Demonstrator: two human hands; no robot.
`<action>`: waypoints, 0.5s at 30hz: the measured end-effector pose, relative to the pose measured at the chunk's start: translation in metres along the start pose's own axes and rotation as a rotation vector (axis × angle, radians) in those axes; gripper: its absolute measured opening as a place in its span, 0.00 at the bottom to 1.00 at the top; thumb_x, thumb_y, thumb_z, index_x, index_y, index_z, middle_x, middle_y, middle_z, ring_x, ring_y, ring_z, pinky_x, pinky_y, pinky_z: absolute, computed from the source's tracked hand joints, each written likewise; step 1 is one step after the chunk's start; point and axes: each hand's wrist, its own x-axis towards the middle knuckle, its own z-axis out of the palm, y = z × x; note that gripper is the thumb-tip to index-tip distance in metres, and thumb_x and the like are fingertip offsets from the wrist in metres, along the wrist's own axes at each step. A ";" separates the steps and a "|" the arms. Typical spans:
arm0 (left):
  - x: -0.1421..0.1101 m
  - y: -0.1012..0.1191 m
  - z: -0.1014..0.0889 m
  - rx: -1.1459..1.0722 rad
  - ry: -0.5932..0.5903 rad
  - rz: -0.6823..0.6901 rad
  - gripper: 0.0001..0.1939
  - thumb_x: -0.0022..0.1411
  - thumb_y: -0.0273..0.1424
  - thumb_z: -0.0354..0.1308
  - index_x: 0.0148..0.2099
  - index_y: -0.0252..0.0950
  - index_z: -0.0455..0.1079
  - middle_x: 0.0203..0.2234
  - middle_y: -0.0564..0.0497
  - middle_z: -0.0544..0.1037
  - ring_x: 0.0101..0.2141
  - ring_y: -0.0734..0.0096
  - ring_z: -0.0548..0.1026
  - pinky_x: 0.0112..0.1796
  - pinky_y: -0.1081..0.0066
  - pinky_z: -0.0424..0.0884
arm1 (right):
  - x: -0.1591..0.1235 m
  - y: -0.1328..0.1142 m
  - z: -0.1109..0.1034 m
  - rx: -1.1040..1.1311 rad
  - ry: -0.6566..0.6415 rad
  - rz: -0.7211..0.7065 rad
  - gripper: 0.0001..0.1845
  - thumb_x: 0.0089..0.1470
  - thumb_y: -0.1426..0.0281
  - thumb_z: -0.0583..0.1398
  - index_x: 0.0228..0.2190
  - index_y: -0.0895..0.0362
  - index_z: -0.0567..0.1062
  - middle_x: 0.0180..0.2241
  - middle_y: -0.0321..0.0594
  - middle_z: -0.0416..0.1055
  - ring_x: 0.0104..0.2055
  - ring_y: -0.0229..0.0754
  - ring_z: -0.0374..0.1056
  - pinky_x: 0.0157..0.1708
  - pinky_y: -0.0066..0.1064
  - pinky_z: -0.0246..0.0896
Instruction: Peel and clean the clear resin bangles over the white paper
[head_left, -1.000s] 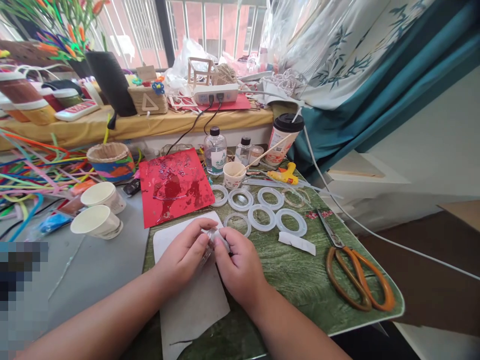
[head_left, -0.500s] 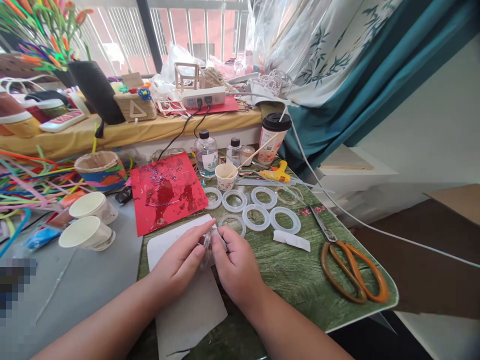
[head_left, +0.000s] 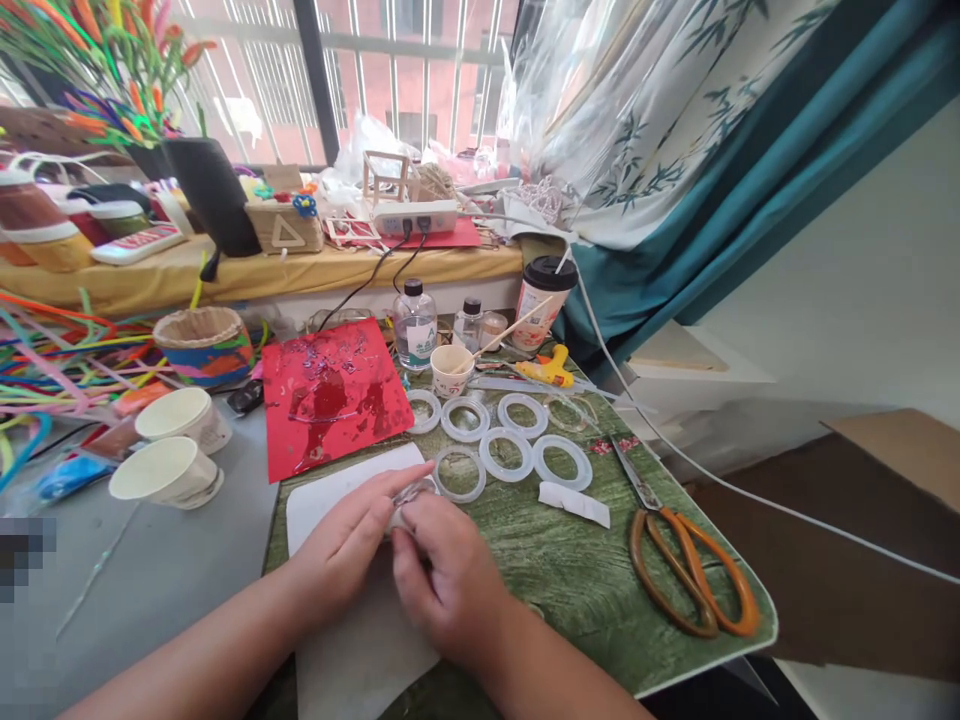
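My left hand (head_left: 341, 545) and my right hand (head_left: 442, 575) meet over a white sheet (head_left: 352, 640) on the green board (head_left: 585, 580). Both pinch one small clear ring-shaped piece (head_left: 405, 497) between their fingertips; most of it is hidden by my fingers. Just beyond my hands lie several translucent white rings (head_left: 506, 450) in two rows. A small white strip (head_left: 574, 503) lies to the right of my right hand.
Orange-handled scissors (head_left: 686, 570) lie at the board's right edge. A red sheet (head_left: 330, 390), two paper cups (head_left: 172, 445), bottles (head_left: 414, 325), a small cup with a stick (head_left: 451, 368), a yellow glue gun (head_left: 547, 370) and a lidded coffee cup (head_left: 540, 290) stand behind. Coloured pipe cleaners (head_left: 60, 360) are at left.
My hands have drawn slightly nearer and lower on the white sheet, the right hand curling further over the clear piece. The view has shifted a little; nothing on the table moved.
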 end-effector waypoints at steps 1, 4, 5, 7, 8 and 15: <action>0.000 -0.001 0.000 -0.011 -0.009 0.004 0.27 0.79 0.48 0.44 0.69 0.44 0.72 0.65 0.49 0.78 0.63 0.56 0.76 0.65 0.59 0.68 | 0.000 0.001 0.000 0.023 0.031 0.049 0.12 0.67 0.74 0.52 0.29 0.53 0.62 0.28 0.36 0.65 0.30 0.40 0.61 0.32 0.32 0.57; 0.000 -0.003 -0.003 -0.026 -0.050 0.000 0.28 0.80 0.47 0.44 0.72 0.45 0.68 0.69 0.50 0.72 0.67 0.56 0.70 0.68 0.59 0.64 | 0.002 0.002 -0.003 0.106 0.082 0.151 0.14 0.68 0.72 0.52 0.28 0.53 0.62 0.27 0.34 0.64 0.30 0.39 0.61 0.32 0.31 0.56; 0.000 -0.004 -0.004 -0.026 -0.064 -0.001 0.27 0.80 0.47 0.44 0.72 0.45 0.68 0.69 0.50 0.71 0.68 0.56 0.70 0.69 0.59 0.62 | 0.002 0.002 -0.005 0.141 0.088 0.167 0.14 0.68 0.72 0.53 0.28 0.53 0.63 0.27 0.33 0.63 0.30 0.39 0.61 0.32 0.31 0.56; 0.000 -0.005 -0.006 -0.022 -0.088 0.008 0.27 0.79 0.46 0.47 0.72 0.45 0.67 0.70 0.50 0.70 0.68 0.55 0.70 0.69 0.59 0.62 | 0.003 0.001 -0.007 0.208 0.097 0.192 0.14 0.67 0.71 0.53 0.27 0.53 0.63 0.26 0.32 0.62 0.29 0.38 0.60 0.32 0.31 0.56; 0.000 -0.006 -0.007 -0.022 -0.091 0.017 0.27 0.79 0.46 0.48 0.73 0.46 0.66 0.71 0.50 0.70 0.68 0.55 0.69 0.69 0.59 0.62 | 0.003 0.001 -0.008 0.239 0.097 0.204 0.14 0.67 0.71 0.53 0.27 0.53 0.64 0.26 0.32 0.62 0.29 0.38 0.59 0.32 0.30 0.56; -0.001 -0.002 -0.007 -0.073 -0.056 0.085 0.28 0.77 0.52 0.48 0.67 0.43 0.71 0.59 0.45 0.79 0.57 0.53 0.77 0.58 0.61 0.73 | 0.002 0.002 -0.007 0.335 0.082 0.379 0.13 0.66 0.67 0.55 0.28 0.55 0.71 0.26 0.34 0.67 0.29 0.39 0.63 0.31 0.30 0.58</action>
